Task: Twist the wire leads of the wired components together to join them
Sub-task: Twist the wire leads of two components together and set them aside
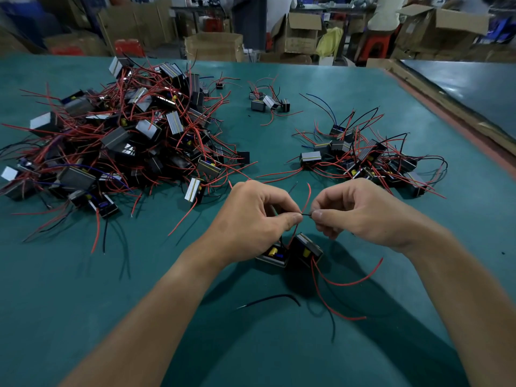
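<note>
Two wired components sit touching each other just below the hands, the left component (272, 255) and the right component (305, 248). I can't tell if they actually rest on the green table (83, 289) or hang a bit above it. Their red leads trail off toward the near edge.

The left hand (251, 216) pinches a thin black lead (306, 215) between thumb and forefinger. The right hand (354, 213) pinches the other end the same way, so the short stretch runs straight between the two thumbs. The other fingers on both hands are curled in.

A loose black wire (268, 298) lies alone nearer the body. There's a big pile (117, 135) of the same parts on the left, a smaller pile (371, 160) on the right and a little cluster (268, 101) further back.

As for containers, cardboard boxes (213, 47) stand behind the table, and one open box (301, 32) has its flaps up. Whatever's inside is too blurry to make out. A yellow bag (331, 41) leans just beside it.
</note>
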A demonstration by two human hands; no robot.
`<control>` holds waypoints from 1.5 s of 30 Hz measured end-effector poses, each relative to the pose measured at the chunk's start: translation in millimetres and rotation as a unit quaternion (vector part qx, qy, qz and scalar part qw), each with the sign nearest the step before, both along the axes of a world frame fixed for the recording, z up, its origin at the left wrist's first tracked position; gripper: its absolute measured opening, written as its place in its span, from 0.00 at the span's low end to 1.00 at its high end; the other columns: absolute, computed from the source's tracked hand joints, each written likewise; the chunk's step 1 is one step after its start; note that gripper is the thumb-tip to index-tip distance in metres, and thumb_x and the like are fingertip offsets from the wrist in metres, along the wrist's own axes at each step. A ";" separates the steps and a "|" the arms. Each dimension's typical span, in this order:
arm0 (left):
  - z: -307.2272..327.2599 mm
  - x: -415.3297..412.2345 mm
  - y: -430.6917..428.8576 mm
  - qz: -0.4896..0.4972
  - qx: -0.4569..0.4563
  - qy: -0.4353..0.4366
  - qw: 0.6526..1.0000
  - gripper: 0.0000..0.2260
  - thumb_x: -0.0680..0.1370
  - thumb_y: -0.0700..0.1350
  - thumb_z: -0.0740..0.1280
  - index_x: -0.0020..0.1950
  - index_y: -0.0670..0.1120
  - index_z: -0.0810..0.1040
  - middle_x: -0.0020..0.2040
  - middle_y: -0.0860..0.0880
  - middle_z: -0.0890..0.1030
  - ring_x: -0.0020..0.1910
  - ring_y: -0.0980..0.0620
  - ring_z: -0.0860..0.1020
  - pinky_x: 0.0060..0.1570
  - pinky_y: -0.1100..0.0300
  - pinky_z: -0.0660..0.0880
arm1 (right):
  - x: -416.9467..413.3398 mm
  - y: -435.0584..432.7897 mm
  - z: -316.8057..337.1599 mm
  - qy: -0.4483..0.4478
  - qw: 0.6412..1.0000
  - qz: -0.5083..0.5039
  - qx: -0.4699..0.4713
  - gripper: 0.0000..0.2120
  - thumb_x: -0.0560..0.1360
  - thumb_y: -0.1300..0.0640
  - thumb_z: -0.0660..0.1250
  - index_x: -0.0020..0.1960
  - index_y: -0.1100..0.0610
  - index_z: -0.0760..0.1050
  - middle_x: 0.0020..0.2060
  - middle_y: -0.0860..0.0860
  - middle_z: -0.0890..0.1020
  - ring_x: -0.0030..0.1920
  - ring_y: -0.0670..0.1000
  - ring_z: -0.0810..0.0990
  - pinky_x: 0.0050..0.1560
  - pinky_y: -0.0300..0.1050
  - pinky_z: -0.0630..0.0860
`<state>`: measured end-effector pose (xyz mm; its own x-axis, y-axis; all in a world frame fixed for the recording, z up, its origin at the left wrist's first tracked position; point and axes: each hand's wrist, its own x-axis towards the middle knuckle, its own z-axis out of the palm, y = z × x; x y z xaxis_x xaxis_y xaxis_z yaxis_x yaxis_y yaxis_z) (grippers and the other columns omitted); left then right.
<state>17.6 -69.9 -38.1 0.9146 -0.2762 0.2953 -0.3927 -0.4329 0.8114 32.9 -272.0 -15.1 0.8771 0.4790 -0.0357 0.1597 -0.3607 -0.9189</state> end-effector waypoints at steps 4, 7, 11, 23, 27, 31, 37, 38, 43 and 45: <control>0.4 -1.4 -1.3 -0.001 0.011 -0.015 1.000 0.05 0.73 0.42 0.75 0.37 0.48 0.85 0.27 0.55 0.79 0.25 0.60 0.72 0.28 0.67 0.67 | -0.3 0.1 0.1 0.014 1.000 -0.008 -0.011 0.09 0.76 0.65 0.68 0.37 0.60 0.79 0.29 0.53 0.81 0.31 0.50 0.78 0.33 0.37 0.76; 1.0 -2.5 -1.5 0.003 0.017 -0.026 1.000 0.05 0.73 0.41 0.75 0.37 0.48 0.85 0.27 0.56 0.79 0.25 0.60 0.73 0.28 0.67 0.68 | -0.1 0.3 0.4 0.019 1.000 -0.014 -0.014 0.09 0.76 0.64 0.68 0.37 0.60 0.79 0.29 0.52 0.81 0.30 0.48 0.78 0.33 0.36 0.76; 1.8 -3.7 -2.4 0.005 0.028 -0.037 0.999 0.05 0.73 0.41 0.75 0.37 0.48 0.85 0.26 0.58 0.78 0.24 0.61 0.72 0.27 0.68 0.67 | 0.7 -0.9 0.1 0.019 1.000 -0.020 -0.014 0.09 0.76 0.65 0.69 0.36 0.60 0.79 0.28 0.52 0.81 0.29 0.47 0.78 0.32 0.36 0.76; 2.7 -3.2 -3.0 0.006 0.018 -0.037 0.999 0.04 0.73 0.41 0.75 0.38 0.48 0.85 0.28 0.55 0.79 0.23 0.60 0.72 0.26 0.68 0.66 | 1.9 -5.9 1.5 0.109 0.987 0.009 0.118 0.06 0.74 0.65 0.67 0.38 0.60 0.76 0.30 0.52 0.77 0.30 0.47 0.74 0.33 0.36 0.75; 0.7 -1.8 -0.3 -0.016 0.024 -0.030 0.999 0.01 0.73 0.44 0.72 0.41 0.50 0.82 0.30 0.51 0.80 0.24 0.55 0.72 0.28 0.65 0.68 | 1.6 -1.1 -0.9 0.039 0.995 0.021 0.091 0.09 0.77 0.68 0.64 0.39 0.60 0.75 0.30 0.51 0.77 0.30 0.47 0.75 0.34 0.37 0.76; 0.0 -2.1 -1.5 -0.042 -0.023 0.010 0.999 0.12 0.75 0.48 0.70 0.55 0.55 0.70 0.32 0.49 0.82 0.24 0.50 0.71 0.27 0.64 0.67 | 1.1 3.4 -2.5 -0.039 0.997 0.007 0.063 0.11 0.78 0.70 0.63 0.40 0.60 0.75 0.28 0.49 0.77 0.29 0.46 0.75 0.32 0.38 0.75; -0.5 -0.2 -3.2 -0.013 -0.043 0.027 0.999 0.05 0.77 0.45 0.67 0.52 0.53 0.78 0.36 0.52 0.85 0.24 0.47 0.70 0.27 0.46 0.75 | 3.4 4.3 -8.7 -0.122 0.992 -0.025 -0.013 0.11 0.77 0.66 0.65 0.38 0.56 0.74 0.27 0.47 0.76 0.30 0.48 0.73 0.33 0.49 0.75; -0.9 -0.2 -3.6 -0.007 -0.046 0.034 0.998 0.05 0.78 0.43 0.67 0.50 0.53 0.80 0.36 0.53 0.85 0.24 0.49 0.70 0.27 0.45 0.75 | 4.0 3.7 -9.7 -0.142 0.989 -0.030 -0.033 0.10 0.77 0.65 0.66 0.38 0.56 0.74 0.27 0.46 0.76 0.31 0.48 0.73 0.35 0.51 0.75; -1.9 -0.3 -4.9 0.014 -0.061 0.052 0.997 0.07 0.73 0.46 0.66 0.48 0.54 0.82 0.36 0.53 0.85 0.25 0.52 0.72 0.27 0.48 0.76 | 6.3 2.1 -10.0 -0.180 0.981 -0.044 -0.053 0.10 0.78 0.63 0.66 0.39 0.54 0.74 0.29 0.44 0.76 0.31 0.44 0.73 0.37 0.50 0.75; -1.7 0.5 -4.4 0.013 -0.052 0.042 0.998 0.05 0.73 0.48 0.69 0.46 0.52 0.83 0.36 0.53 0.85 0.27 0.52 0.74 0.28 0.49 0.77 | 6.5 3.2 -9.4 -0.173 0.983 -0.042 -0.035 0.10 0.78 0.64 0.66 0.39 0.54 0.75 0.28 0.44 0.77 0.30 0.44 0.73 0.35 0.48 0.75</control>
